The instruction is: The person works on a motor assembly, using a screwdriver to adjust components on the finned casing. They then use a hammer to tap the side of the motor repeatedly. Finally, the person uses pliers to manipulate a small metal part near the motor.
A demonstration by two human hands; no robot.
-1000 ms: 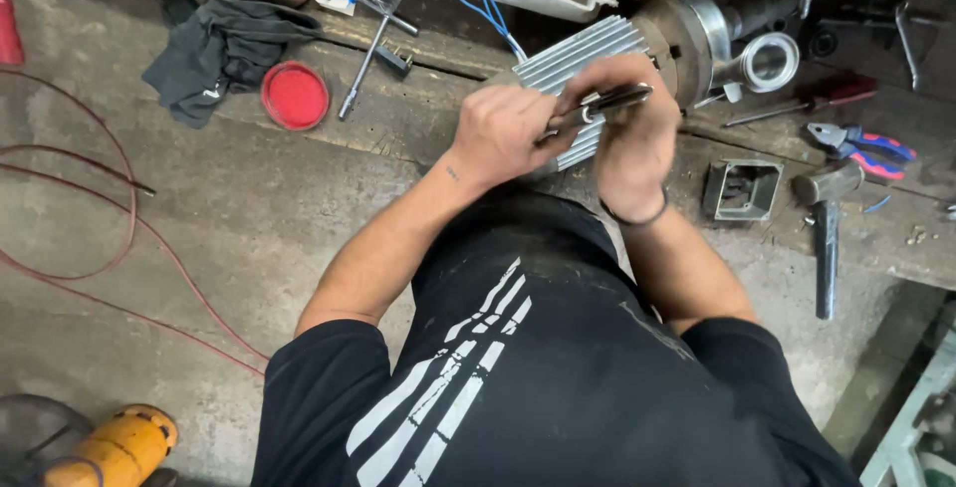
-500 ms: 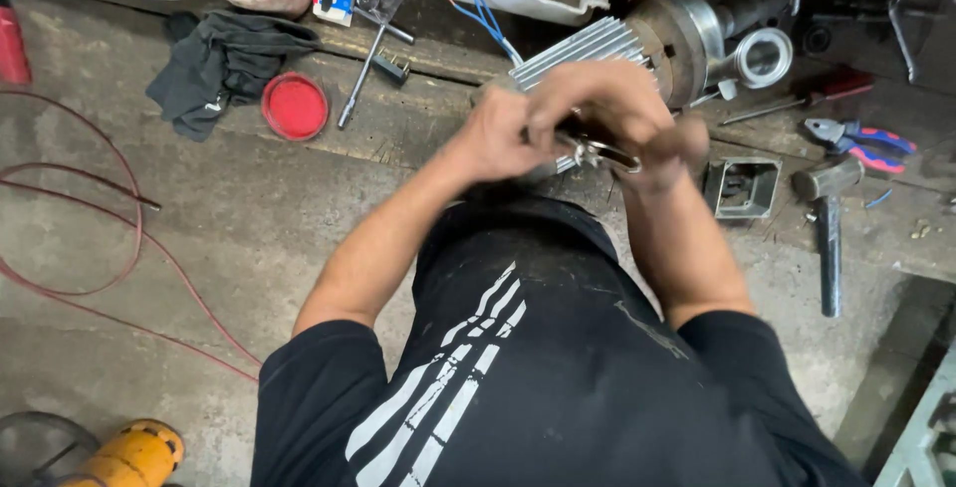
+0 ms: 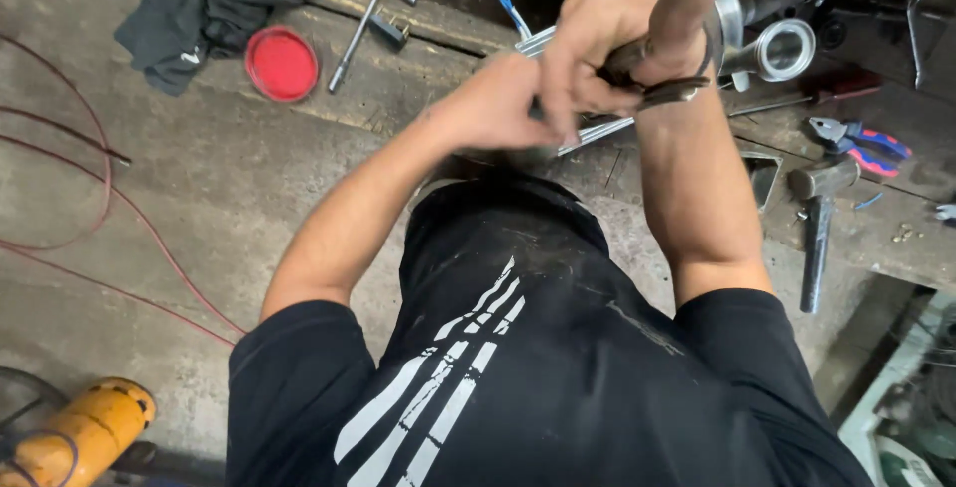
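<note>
Both hands, left hand (image 3: 503,109) and right hand (image 3: 607,44), grip a dark tool (image 3: 665,94) together.

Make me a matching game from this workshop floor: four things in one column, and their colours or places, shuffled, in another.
Things:
1. round lid
2. pliers
3. hammer
4. cylinder

Descriptions:
A. yellow-orange, bottom left corner
B. red, beside the dark cloth
C. dark handle, right of the right hand and its forearm
D. red and blue handles, far right

Pairs: 1-B, 2-D, 3-C, 4-A
</note>
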